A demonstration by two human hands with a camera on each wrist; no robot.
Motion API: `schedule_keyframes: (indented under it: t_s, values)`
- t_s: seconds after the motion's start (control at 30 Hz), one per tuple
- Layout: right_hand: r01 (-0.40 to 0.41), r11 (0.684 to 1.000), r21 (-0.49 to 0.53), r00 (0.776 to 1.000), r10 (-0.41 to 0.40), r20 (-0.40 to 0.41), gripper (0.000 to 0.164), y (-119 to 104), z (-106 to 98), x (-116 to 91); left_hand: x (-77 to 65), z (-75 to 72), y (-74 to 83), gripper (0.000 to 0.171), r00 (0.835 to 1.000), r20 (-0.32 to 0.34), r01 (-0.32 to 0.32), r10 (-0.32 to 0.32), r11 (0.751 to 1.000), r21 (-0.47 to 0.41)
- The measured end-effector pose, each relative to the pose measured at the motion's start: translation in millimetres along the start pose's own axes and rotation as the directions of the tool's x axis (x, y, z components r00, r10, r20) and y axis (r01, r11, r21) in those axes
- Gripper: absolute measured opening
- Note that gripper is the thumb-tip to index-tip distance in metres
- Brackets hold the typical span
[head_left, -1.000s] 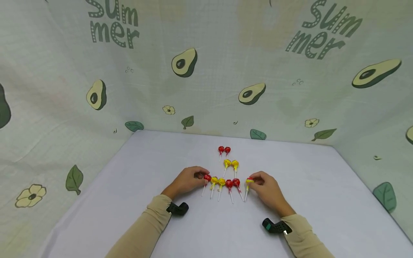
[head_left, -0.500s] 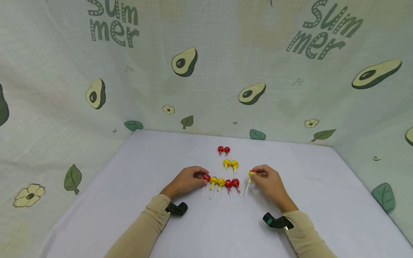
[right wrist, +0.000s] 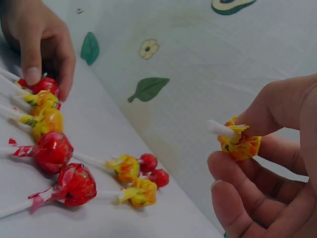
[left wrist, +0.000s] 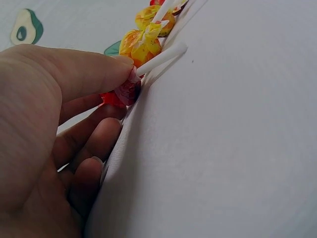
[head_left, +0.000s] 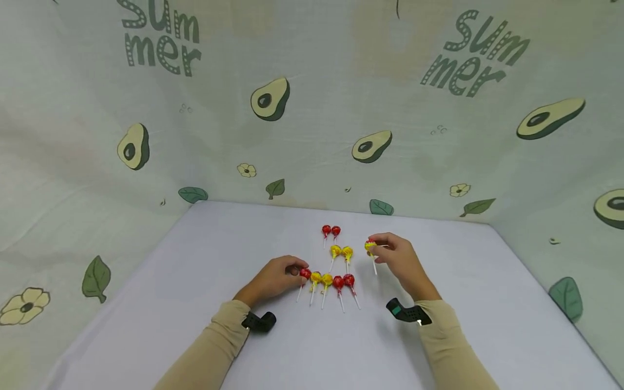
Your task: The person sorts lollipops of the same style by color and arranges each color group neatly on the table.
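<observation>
My left hand pinches the head of a red lollipop at the left end of the front row, thumb on top in the left wrist view. Beside it lie two yellow lollipops and two red lollipops, sticks toward me. My right hand holds a yellow lollipop between thumb and fingers, raised above the table to the right of the rows. Its white stick points away from the palm.
Behind the front row lie two more yellow lollipops, and farther back two small red ones. A white cloth covers the table. A printed curtain stands behind its back edge.
My right hand has lifted the yellow lollipop from the right end of the front row and carried it farther back. The left hand stays on its red lollipop.
</observation>
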State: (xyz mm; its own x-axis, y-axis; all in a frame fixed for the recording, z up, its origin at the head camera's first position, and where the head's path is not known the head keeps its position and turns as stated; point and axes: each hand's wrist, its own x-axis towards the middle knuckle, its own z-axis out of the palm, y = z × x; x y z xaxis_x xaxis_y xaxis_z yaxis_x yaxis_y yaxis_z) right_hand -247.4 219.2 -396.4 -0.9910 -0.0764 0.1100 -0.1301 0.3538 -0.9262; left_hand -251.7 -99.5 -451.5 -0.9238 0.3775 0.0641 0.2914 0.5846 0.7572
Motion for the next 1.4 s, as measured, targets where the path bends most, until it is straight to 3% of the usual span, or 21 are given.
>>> schedule_keyframes:
  t_s: [0.37,0.9,1.27,1.4]
  values:
    - [0.004,0.997,0.073,1.000,-0.006,0.023,0.037,-7,1,21,0.3,0.0,-5.2,0.031,1.000,-0.002,-0.027,0.027,1.000,-0.014]
    - [-0.070,0.997,-0.016,0.993,0.071,0.092,0.043,18,6,40,0.4,1.1,-8.0,0.031,1.000,-0.006,-0.028,0.028,1.000,-0.008]
    - [-0.069,0.998,0.005,0.996,0.068,0.058,0.035,28,7,43,-1.8,1.1,-3.5,0.031,1.000,-0.008,-0.004,0.004,1.000,-0.003]
    - [-0.101,0.995,-0.005,0.994,0.101,0.046,0.037,32,8,45,-1.4,1.9,-4.0,0.031,1.000,-0.009,0.001,-0.001,1.000,-0.003]
